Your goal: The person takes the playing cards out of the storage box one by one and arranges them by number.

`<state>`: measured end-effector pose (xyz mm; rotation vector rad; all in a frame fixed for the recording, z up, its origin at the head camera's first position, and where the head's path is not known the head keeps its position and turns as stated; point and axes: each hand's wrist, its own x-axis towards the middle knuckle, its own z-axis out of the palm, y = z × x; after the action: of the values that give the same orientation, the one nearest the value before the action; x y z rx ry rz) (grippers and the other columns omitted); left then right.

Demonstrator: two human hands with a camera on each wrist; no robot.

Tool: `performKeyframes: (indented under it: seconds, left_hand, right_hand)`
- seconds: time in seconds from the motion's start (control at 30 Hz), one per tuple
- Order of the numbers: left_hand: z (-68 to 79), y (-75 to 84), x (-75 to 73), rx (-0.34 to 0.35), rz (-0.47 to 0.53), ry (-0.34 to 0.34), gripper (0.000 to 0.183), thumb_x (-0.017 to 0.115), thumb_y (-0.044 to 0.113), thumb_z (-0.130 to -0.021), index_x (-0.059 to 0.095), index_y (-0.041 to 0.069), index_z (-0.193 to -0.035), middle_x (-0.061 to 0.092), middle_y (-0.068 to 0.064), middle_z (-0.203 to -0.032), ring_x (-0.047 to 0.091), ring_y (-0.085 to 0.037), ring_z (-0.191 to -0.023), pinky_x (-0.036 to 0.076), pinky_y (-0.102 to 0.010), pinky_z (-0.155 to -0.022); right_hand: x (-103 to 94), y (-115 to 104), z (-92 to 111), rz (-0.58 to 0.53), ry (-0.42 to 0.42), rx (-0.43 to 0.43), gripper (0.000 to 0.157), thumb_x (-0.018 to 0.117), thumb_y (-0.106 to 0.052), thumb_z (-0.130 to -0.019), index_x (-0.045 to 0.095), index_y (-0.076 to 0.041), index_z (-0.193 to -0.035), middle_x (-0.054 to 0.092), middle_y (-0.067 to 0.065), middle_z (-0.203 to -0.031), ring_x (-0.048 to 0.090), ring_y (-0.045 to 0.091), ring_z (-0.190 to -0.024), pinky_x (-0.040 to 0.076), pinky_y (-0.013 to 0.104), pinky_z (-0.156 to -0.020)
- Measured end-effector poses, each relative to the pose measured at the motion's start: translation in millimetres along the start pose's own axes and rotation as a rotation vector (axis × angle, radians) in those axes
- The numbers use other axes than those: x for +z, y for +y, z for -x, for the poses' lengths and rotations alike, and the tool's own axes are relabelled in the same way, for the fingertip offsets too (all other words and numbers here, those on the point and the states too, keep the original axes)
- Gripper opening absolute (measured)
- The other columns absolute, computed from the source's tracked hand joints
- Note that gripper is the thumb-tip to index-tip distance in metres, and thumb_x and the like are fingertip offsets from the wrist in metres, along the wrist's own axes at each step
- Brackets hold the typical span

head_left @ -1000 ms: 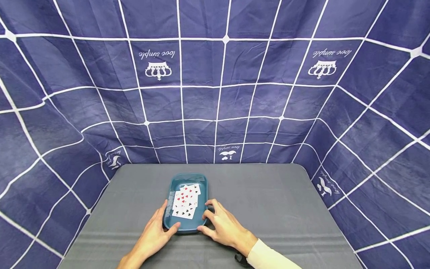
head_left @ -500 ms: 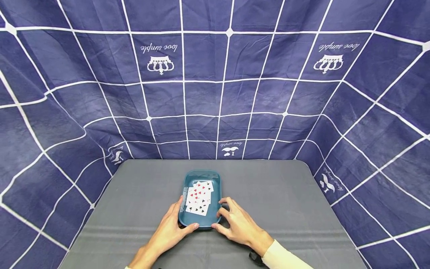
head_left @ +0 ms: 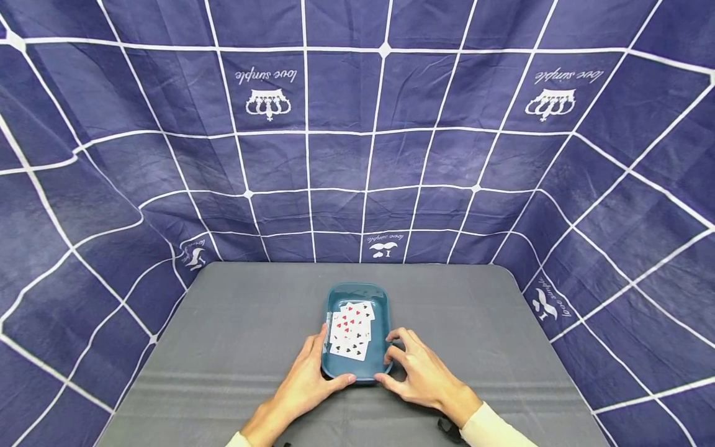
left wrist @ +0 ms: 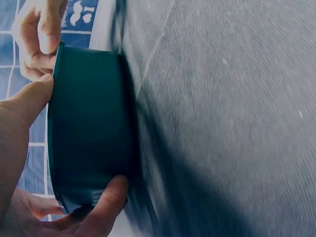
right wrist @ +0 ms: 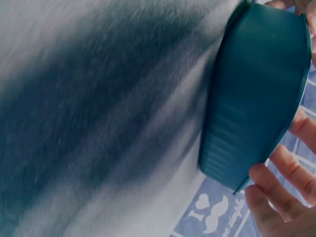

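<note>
A teal rectangular tray [head_left: 377, 349] with rounded corners lies between my two hands in the head view. Several playing cards [head_left: 352, 332], hearts and black suits face up, overlap in a loose pile inside it. My left hand [head_left: 306, 377] grips the near left corner, thumb on the front rim and fingers along the left side. At the near right corner my right hand [head_left: 420, 374] holds the rim with bent fingers, its thumb at the front edge. In the left wrist view the tray's outer wall [left wrist: 91, 113] shows, its base right at the table surface.
A grey cloth-covered table [head_left: 447, 310] extends around the tray, with creases along its near part. Blue fabric with white grid lines [head_left: 335, 161] hangs behind and at both sides. A dark object [head_left: 450, 428] shows beside my right wrist.
The tray and its cards have moved to the right, with both hands moving along and keeping their hold. The head view has shifted slightly too.
</note>
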<state>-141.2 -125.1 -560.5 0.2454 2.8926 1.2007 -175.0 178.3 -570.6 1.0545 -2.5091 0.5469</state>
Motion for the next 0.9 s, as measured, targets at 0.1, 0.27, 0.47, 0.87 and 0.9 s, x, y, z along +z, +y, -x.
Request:
performKeyframes:
  seconds: [0.1,0.27,0.47,0.87,0.9]
  left_hand:
    - [-0.9,2.9,5.2,0.018,-0.006,-0.002,0.132,0.102,0.057,-0.087,0.033,-0.003,-0.181,0.058,-0.022,-0.164,0.069,-0.037,-0.142,0.059,-0.061,-0.117]
    - [-1.7,4.3,7.3,0.033,-0.027,0.0,0.131,0.102,0.057,-0.088,0.032,-0.004,-0.181,0.058,-0.023,-0.162,0.07,-0.036,-0.14,0.06,-0.06,-0.116]
    - [-1.5,3.5,6.7,0.013,-0.013,-0.031,0.133,0.101,0.058,-0.088,0.03,-0.003,-0.182,0.058,-0.024,-0.163,0.069,-0.036,-0.142,0.059,-0.06,-0.117]
    - [-1.1,4.1,6.8,0.035,-0.01,-0.011,0.133,0.103,0.055,-0.087,0.032,-0.006,-0.18,0.055,-0.025,-0.169,0.066,-0.04,-0.148,0.056,-0.061,-0.122]
    - [-1.5,3.7,6.8,0.044,-0.012,-0.006,0.132,0.104,0.055,-0.087,0.032,-0.006,-0.18,0.054,-0.025,-0.17,0.065,-0.04,-0.149,0.056,-0.061,-0.122]
  right_hand:
    - [-3.9,3.7,1.4,0.027,0.001,-0.001,0.031,0.098,-0.049,-0.093,0.074,-0.029,-0.093,0.07,0.003,-0.133,0.066,0.016,-0.11,0.061,0.033,-0.089]
    - [-7.5,5.8,-4.5,0.1,0.031,-0.02,0.026,0.098,-0.045,-0.092,0.078,-0.028,-0.093,0.071,0.001,-0.126,0.069,0.017,-0.106,0.061,0.04,-0.092]
    - [-14.9,1.4,-18.3,0.123,0.027,0.017,0.024,0.097,-0.044,-0.093,0.083,-0.025,-0.101,0.073,-0.002,-0.12,0.072,0.019,-0.108,0.06,0.045,-0.094]
    - [-20.0,-6.1,-69.3,0.116,-0.065,0.07,0.035,0.092,-0.048,-0.098,0.084,-0.023,-0.121,0.075,0.001,-0.127,0.074,0.024,-0.112,0.061,0.048,-0.096]
    - [-19.4,-6.4,-74.6,0.115,-0.073,0.073,0.037,0.092,-0.048,-0.099,0.084,-0.022,-0.123,0.075,0.002,-0.128,0.074,0.025,-0.112,0.062,0.049,-0.096]
